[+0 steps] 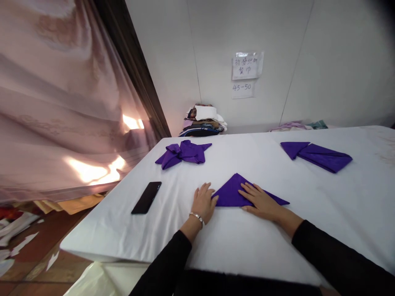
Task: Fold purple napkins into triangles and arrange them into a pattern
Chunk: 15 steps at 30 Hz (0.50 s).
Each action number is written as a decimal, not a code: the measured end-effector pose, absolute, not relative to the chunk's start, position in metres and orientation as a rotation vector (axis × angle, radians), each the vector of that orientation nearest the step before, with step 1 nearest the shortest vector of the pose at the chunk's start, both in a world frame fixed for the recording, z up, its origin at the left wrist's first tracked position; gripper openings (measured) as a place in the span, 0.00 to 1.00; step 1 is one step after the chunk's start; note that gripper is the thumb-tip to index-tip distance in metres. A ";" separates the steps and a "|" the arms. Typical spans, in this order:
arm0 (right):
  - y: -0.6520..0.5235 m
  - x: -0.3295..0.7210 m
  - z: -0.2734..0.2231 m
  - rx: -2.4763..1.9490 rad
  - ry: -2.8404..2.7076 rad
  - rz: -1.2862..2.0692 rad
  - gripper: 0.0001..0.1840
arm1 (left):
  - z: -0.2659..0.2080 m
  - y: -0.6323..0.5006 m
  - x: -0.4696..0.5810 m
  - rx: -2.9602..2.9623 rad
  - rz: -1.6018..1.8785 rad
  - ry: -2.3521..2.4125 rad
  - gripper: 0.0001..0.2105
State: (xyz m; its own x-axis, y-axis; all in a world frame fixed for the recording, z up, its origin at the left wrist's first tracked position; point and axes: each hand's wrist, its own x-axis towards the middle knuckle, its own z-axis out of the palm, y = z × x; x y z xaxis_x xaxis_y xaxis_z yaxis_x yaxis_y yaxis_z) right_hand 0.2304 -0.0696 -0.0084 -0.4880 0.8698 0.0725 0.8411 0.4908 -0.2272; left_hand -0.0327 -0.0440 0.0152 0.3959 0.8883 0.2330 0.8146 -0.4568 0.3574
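Note:
A purple cloth napkin (pixel 230 193), folded into a triangle with its point away from me, lies flat on the white-covered table (pixel 173 230). At its left corner rests my left hand (pixel 204 202), fingers stretched out and the thumb touching the cloth's edge. My right hand (pixel 261 202) lies flat across the right half of the triangle, fingers spread, covering part of the lower fold. Neither hand grips anything.
Toward the back left sits a knotted purple napkin (pixel 185 154); a folded purple napkin (pixel 324 156) lies back right. A black phone (pixel 147 197) rests near the left edge. Stacked clothes (pixel 203 121) stand behind the table. A pink curtain (pixel 61 102) hangs left.

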 end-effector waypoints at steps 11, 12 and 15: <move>-0.070 0.238 -0.007 -1.444 -2.579 0.215 0.37 | -0.012 -0.035 0.018 2.647 0.312 1.201 0.33; -0.070 0.241 -0.007 -1.448 -2.583 0.221 0.37 | -0.011 -0.035 0.016 2.640 0.310 1.213 0.34; -0.073 0.255 -0.008 -1.491 -2.569 0.229 0.36 | -0.009 -0.036 0.008 2.618 0.266 1.255 0.35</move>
